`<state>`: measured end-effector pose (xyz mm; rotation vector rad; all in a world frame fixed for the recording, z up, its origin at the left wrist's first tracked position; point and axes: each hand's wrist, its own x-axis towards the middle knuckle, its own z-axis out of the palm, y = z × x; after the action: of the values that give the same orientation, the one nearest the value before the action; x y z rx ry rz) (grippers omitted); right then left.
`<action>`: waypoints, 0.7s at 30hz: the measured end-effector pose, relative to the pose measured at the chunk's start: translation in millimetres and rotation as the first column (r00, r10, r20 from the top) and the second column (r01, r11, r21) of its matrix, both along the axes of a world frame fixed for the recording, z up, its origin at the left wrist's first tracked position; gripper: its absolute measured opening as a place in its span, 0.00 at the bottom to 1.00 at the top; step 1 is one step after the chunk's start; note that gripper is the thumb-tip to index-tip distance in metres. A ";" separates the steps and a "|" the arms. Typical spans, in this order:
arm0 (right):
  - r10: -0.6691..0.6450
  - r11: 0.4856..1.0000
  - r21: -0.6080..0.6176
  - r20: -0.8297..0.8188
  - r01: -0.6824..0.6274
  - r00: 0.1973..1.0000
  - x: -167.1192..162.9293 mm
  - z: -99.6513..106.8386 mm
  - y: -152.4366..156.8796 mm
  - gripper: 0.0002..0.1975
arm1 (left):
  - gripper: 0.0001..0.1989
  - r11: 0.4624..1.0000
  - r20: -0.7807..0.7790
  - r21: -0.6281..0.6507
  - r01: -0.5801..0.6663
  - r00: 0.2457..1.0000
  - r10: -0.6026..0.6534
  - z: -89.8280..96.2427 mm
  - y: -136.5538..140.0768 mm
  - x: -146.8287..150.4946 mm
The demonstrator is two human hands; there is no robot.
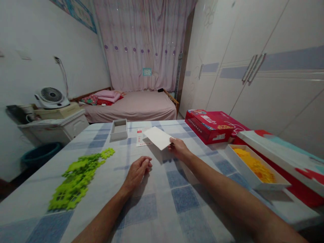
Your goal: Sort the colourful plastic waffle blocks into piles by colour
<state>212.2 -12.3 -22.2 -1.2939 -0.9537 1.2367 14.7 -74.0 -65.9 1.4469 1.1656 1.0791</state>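
Note:
My right hand [178,147] pinches the near right corner of a flat white card [158,136] and holds it tilted above the tablecloth. Part of a white printed sheet with red marks [139,137] shows on the table just behind and left of the card. My left hand [139,168] rests on the cloth with its fingers curled together, and nothing shows in it. Left of that hand lies a loose pile of lime-green plastic building pieces [78,175], some with window-like grids. A small open white box [118,136] stands at the far side.
On the right, a white box [274,185] holds yellow pieces [255,165]. Behind it are a red box [207,126] and a large white and red box [280,152]. A checked cloth [162,206] covers the table. Beyond stand a bed [136,106] and a side cabinet with a fan [52,97].

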 end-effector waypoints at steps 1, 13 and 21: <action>0.038 0.999 0.000 -0.006 -0.038 0.999 -16.5 -0.6 9.2 0.05 | 0.17 1.000 -0.002 0.000 0.000 1.000 0.000 0.3 0.0 0.1; -0.218 0.916 0.343 0.859 -0.206 0.463 74.9 4.9 -110.9 0.16 | 0.20 1.000 -0.032 -0.011 0.012 0.999 -0.012 0.8 -0.3 -4.1; -0.301 0.847 0.402 0.902 0.349 -0.310 190.7 6.1 -223.0 0.19 | 0.18 1.000 -0.080 -0.011 -0.017 0.997 0.016 15.6 -8.8 -0.9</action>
<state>402.9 -235.3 -16.1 -2.3977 -1.3813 -0.7156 13.8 -82.8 -50.3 1.4856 1.2408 1.0321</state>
